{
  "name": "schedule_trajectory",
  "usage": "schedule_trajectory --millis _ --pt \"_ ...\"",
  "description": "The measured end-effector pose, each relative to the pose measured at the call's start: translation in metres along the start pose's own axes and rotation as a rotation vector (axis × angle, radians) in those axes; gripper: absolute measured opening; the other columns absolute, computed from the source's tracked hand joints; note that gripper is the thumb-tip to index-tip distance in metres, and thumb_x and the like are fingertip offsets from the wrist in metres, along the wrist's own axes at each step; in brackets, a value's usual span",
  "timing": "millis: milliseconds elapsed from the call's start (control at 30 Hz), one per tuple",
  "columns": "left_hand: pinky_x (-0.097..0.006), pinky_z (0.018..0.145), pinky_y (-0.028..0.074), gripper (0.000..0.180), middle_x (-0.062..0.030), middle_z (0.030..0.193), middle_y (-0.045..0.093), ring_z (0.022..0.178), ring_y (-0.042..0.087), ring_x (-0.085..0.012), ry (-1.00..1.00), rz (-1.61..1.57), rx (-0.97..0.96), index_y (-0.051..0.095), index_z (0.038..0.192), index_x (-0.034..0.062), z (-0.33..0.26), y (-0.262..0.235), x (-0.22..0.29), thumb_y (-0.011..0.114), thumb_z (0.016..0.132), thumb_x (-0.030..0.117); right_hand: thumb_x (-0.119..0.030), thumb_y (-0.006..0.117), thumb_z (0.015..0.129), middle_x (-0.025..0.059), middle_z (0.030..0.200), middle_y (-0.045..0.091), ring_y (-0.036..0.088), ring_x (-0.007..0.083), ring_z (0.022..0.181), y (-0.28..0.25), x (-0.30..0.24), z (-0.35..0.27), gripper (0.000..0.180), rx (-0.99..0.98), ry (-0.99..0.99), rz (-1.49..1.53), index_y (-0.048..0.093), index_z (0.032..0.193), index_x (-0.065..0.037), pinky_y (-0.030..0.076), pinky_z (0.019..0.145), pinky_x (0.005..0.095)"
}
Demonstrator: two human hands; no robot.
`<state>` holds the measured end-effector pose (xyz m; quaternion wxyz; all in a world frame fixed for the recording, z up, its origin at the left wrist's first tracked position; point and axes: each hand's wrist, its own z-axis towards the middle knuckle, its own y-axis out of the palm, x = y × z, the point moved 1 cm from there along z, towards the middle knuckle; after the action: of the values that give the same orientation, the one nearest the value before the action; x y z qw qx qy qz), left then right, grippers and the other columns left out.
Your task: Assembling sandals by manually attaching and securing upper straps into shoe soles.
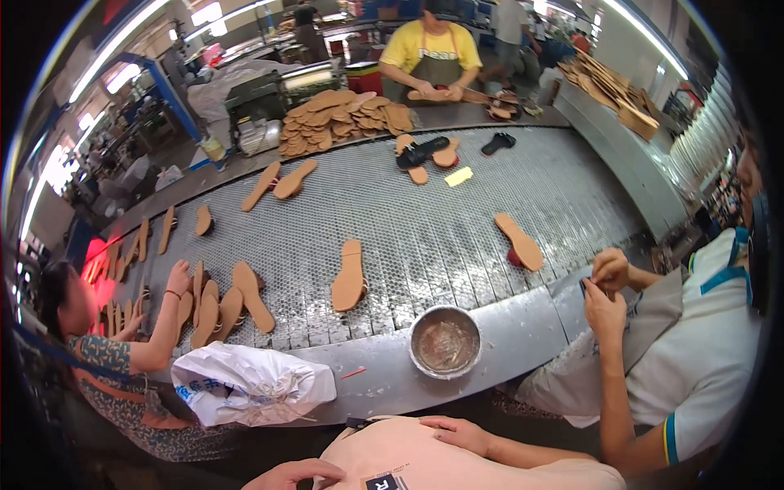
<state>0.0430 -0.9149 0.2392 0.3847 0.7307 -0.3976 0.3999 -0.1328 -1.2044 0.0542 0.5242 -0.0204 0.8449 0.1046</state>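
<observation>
Risk: a low R forearm reaching over the metal ledge could clip the bowl, at 12 o'clock of the R hand, & spill its contents. Nearest sole is on the mesh belt, 11 o'clock of that hand: long axis approx. 12–6, wider end (prob. toe) to 6. R fingers lie together, flattish, on peach top; L hand cropped, can't tell if pinching.

White lettering on yellow shirt; blue characters on white sack.
</observation>
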Motion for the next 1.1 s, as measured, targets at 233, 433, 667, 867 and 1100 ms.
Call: schedule_trajectory --millis 233,433,667,867,1100 --pt "-0.030 0.082 0.046 0.075 -0.0073 0.099 0.061 0.088 0.055 -0.0148 -0.231 -0.127 -0.298 0.057 0.129 -0.0033 -0.026 -0.013 -0.008 0.074 0.081 0.053 -0.021 0.053 0.100 0.0087 0.134 0.057 0.051 0.0158 0.124 -0.007 0.003 0.015 0.044 -0.068 0.134 0.140 0.050 0.138 0.000 0.037 0.106 0.0287" --pt "-0.031 0.096 0.043 0.059 -0.0066 0.118 0.061 0.106 0.055 -0.0169 0.069 0.129 -0.132 0.055 0.131 0.0002 0.005 -0.006 0.025 0.070 0.087 0.035 -0.011 0.047 0.097 0.0116 0.134 0.056 0.051 0.0171 0.123 -0.018 0.006 0.016 0.043 0.041 0.120 0.333 0.049 0.137 0.004 0.038 0.106 0.0286" --pt "-0.030 0.088 0.044 0.055 -0.0059 0.108 0.062 0.097 0.054 -0.0141 -0.112 -0.040 -0.242 0.057 0.125 -0.0007 -0.020 -0.034 0.017 0.071 0.085 0.035 -0.013 0.047 0.096 0.0132 0.133 0.057 0.053 0.0185 0.123 -0.009 -0.004 0.045 0.044 0.031 0.091 0.243 0.050 0.135 0.006 0.039 0.105 0.0294" --pt "-0.030 0.087 0.045 0.058 -0.0084 0.112 0.061 0.100 0.055 -0.0160 -0.153 -0.060 -0.141 0.057 0.127 -0.0018 -0.021 -0.031 0.022 0.071 0.085 0.037 -0.010 0.047 0.094 0.0127 0.130 0.059 0.055 0.0175 0.119 -0.009 -0.004 0.049 0.042 0.069 0.106 0.218 0.053 0.134 0.005 0.040 0.103 0.0288" --pt "-0.029 0.084 0.045 0.061 -0.0073 0.110 0.061 0.097 0.056 -0.0156 -0.028 0.076 -0.152 0.055 0.131 0.0003 -0.008 -0.040 0.022 0.071 0.085 0.037 -0.011 0.047 0.095 0.0113 0.128 0.060 0.055 0.0153 0.116 -0.013 -0.009 0.047 0.042 0.076 0.077 0.308 0.053 0.133 0.004 0.041 0.100 0.0276"
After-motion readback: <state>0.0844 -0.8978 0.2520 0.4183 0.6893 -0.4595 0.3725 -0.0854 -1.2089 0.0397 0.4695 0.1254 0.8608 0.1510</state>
